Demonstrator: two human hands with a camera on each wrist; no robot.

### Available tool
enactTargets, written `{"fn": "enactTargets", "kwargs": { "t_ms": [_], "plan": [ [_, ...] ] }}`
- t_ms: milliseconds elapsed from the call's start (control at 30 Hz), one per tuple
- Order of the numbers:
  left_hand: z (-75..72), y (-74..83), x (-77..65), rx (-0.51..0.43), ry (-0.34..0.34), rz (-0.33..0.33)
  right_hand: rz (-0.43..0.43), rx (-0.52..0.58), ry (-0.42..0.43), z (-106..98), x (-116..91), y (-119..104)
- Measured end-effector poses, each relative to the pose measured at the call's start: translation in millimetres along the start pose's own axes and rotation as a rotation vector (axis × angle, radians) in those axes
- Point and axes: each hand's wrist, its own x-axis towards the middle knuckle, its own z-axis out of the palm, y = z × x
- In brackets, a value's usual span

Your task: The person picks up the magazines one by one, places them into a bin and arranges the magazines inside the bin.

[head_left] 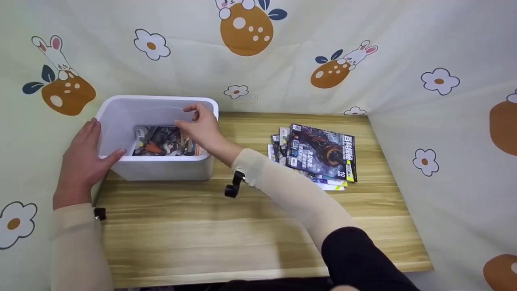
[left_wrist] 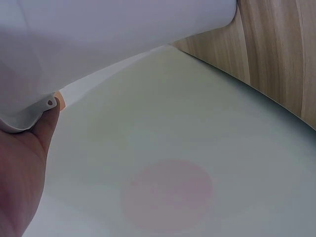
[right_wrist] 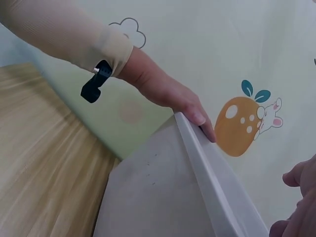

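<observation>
A white plastic storage bin (head_left: 161,169) stands at the left of the table. My left hand (head_left: 80,157) grips its left front corner, thumb over the rim and fingers along the outer wall; in the left wrist view fingers (left_wrist: 47,126) reach up under the lip. Inside the bin lies a magazine (head_left: 159,141) with a dark, colourful cover, partly hidden by my right hand (head_left: 202,127). That hand hovers over the bin's right side, thumb and forefinger apart, nothing seen between them. In the right wrist view it shows only at the lower right edge.
A loose stack of magazines (head_left: 323,151) lies at the right back of the wooden table (head_left: 226,238). Patterned cloth (head_left: 185,76) hangs behind and on both sides, close to the bin's left. Black clips (head_left: 232,190) stick out from the sleeves.
</observation>
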Motion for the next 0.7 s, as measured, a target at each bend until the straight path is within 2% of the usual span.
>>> {"fn": "enactTargets", "kwargs": {
  "t_ms": [167,333,433,533,700],
  "plan": [
    [-0.8,0.7,1.4,-0.004,0.0,-0.001,-0.057,-0.003,-0.056,-21.2,-2.0,5.2],
    [-0.9,0.3,0.9,-0.004,0.003,0.0,-0.11,-0.047,-0.146,-56.4,-10.4,24.9],
    [-0.6,-0.5,0.5,-0.002,0.003,0.003,-0.133,-0.121,-0.191,-83.8,-17.8,45.4],
    [-0.5,-1.4,0.8,0.002,0.002,0.004,-0.115,-0.187,-0.213,-114.5,-26.8,70.6],
    [-0.5,-2.3,2.3,0.008,0.011,0.02,-0.05,-0.209,-0.182,-170.0,-40.8,113.1]
  ]
}}
